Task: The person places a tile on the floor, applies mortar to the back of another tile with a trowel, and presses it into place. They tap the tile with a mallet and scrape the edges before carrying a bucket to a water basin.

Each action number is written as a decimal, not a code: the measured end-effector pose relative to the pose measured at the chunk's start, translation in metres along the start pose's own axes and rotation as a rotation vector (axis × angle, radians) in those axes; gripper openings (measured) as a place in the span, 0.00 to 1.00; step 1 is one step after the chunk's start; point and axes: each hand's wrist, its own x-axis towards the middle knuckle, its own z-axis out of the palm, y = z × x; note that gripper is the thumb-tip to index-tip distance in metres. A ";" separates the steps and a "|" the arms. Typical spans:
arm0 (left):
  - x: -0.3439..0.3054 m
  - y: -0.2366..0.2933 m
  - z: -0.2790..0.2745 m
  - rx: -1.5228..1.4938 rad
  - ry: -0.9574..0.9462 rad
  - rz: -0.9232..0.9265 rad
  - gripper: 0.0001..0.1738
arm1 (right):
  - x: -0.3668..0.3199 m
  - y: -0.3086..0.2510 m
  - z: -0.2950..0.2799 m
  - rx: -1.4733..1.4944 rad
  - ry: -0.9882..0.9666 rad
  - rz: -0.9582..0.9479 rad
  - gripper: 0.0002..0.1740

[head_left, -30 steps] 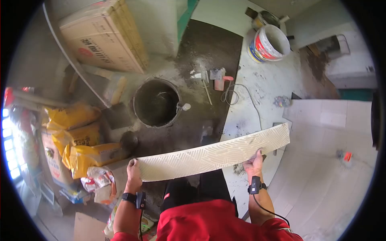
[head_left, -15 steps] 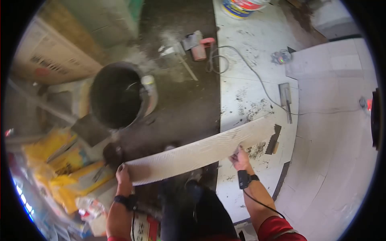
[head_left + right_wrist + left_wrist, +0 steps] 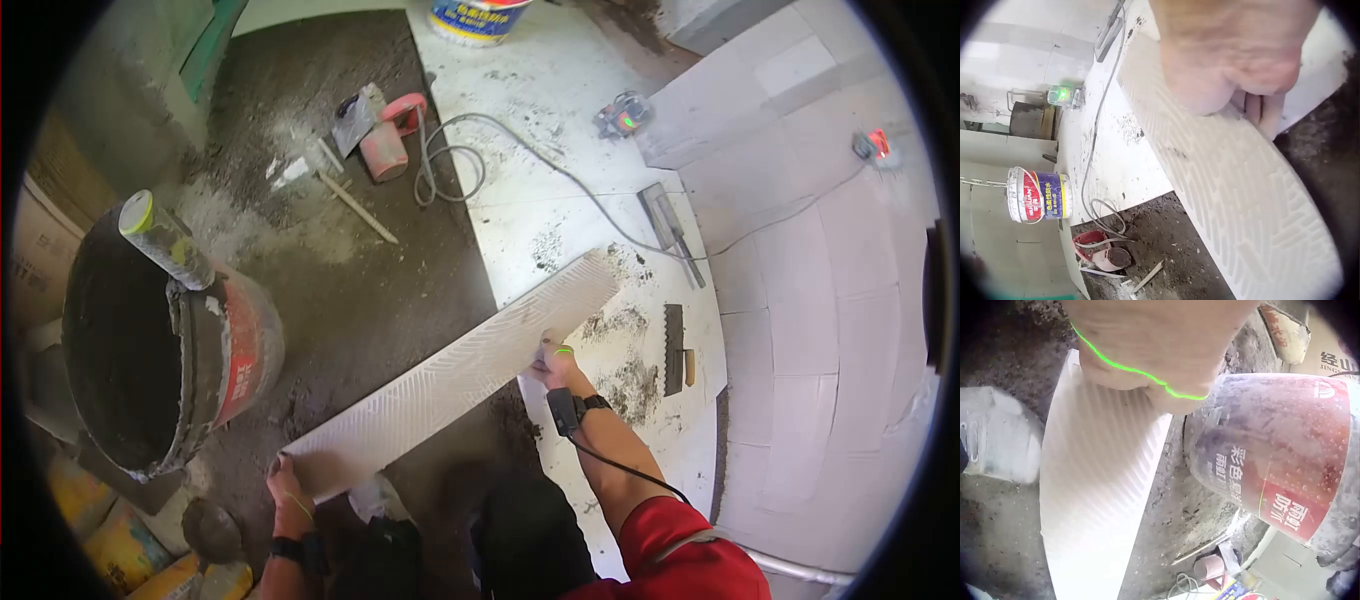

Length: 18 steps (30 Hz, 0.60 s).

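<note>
A long, pale tile strip (image 3: pixel 450 385) with a ridged face upward stretches between both hands in the head view. My left hand (image 3: pixel 291 495) grips its near left end; in the left wrist view the fingers of the left hand (image 3: pixel 1160 347) curl over the end of the tile (image 3: pixel 1094 481). My right hand (image 3: pixel 556 366) holds the lower long edge, toward the far end, fingers curled beneath it in the right wrist view. A thin green light line crosses both hands. The strip slants up to the right, overlapping the dark floor and white slabs.
A large mortar-smeared bucket (image 3: pixel 245 345) stands at left. Beyond lie a pink-red power tool (image 3: pixel 386 150) with a looping cord (image 3: pixel 560 150) and a stick (image 3: pixel 358 208). On the white slabs (image 3: pixel 510 215) are a flat trowel (image 3: pixel 668 230), a notched trowel (image 3: pixel 674 350) and a laser level (image 3: pixel 624 116).
The head view has swung right and downward, so the bucket looks larger and further left. Both hands keep hold of the tile strip, which now slants more steeply, its left end lower.
</note>
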 end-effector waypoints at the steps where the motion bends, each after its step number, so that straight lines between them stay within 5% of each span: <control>1: -0.005 0.000 0.011 0.001 0.033 -0.023 0.12 | 0.005 -0.005 0.001 0.017 -0.007 -0.032 0.24; 7: 0.005 -0.049 0.012 -0.191 -0.056 0.045 0.10 | 0.028 -0.022 -0.009 -0.127 0.074 -0.042 0.25; 13: -0.016 -0.025 0.032 -0.213 -0.161 -0.034 0.14 | 0.049 -0.023 -0.026 -0.338 0.085 -0.008 0.20; 15: -0.020 -0.022 0.030 -0.219 -0.190 -0.057 0.14 | 0.053 -0.028 -0.035 -0.672 0.093 -0.158 0.24; 18: -0.004 -0.039 0.020 -0.168 -0.168 0.027 0.13 | 0.034 -0.038 -0.048 -0.696 -0.070 -0.360 0.23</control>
